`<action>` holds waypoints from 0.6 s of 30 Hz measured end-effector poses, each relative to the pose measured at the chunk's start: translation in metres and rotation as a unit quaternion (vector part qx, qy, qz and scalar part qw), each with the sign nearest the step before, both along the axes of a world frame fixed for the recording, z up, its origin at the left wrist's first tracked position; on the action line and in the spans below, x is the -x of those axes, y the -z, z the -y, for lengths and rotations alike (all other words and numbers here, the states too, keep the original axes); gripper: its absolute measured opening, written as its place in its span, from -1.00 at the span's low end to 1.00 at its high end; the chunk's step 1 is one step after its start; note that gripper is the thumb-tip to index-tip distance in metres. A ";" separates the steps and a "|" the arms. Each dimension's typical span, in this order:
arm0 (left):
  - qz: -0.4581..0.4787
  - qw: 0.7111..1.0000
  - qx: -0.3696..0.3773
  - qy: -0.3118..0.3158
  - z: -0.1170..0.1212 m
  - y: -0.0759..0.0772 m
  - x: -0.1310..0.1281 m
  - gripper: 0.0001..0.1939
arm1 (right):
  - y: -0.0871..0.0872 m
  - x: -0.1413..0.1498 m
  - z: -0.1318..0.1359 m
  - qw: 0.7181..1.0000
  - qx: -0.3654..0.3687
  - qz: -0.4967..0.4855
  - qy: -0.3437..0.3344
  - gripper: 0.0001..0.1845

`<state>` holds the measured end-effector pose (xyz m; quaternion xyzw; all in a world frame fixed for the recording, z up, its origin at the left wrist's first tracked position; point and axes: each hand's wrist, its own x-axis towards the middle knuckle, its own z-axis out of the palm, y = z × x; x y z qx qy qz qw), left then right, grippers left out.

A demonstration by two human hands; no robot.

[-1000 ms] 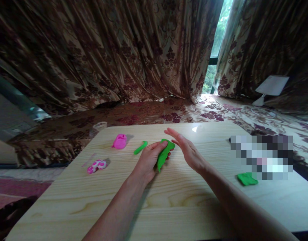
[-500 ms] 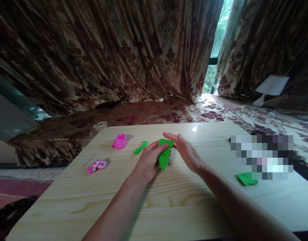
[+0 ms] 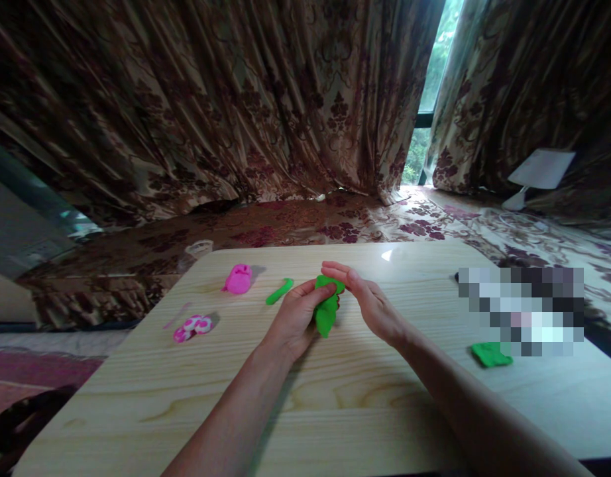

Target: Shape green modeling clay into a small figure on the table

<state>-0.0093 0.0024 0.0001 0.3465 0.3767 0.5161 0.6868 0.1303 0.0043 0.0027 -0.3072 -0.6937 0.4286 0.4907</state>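
A flattened piece of green clay point(image 3: 327, 311) stands on edge above the light wooden table point(image 3: 335, 397), near its far middle. My left hand point(image 3: 295, 318) is closed round its left side, thumb on top. My right hand point(image 3: 368, 298) presses against its right side, fingers curled over the top edge. Both hands grip the same piece.
A thin green clay strip point(image 3: 279, 291) lies just left of my hands. Further left are a pink clay lump point(image 3: 237, 279) and a pink-and-white clay piece point(image 3: 193, 327). A small green clay slab point(image 3: 491, 354) lies at the right, beside a blurred patch. Patterned curtains hang behind.
My right hand, flat and apart from the clay a second ago, has moved left and curled onto it. The green piece has been folded narrower between both hands.
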 end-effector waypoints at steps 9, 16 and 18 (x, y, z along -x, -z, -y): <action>-0.090 0.996 -0.027 0.001 0.001 0.004 -0.002 -0.77 | 0.004 -0.002 -0.004 0.999 -0.013 0.039 0.018 -0.58; -0.194 0.975 -0.111 -0.001 0.002 0.008 -0.001 -0.74 | 0.009 -0.004 -0.012 0.997 -0.037 0.022 0.062 -0.76; -0.198 0.973 -0.113 0.018 0.003 0.006 0.000 -0.72 | 0.011 -0.006 -0.015 0.997 -0.025 0.009 0.079 -0.81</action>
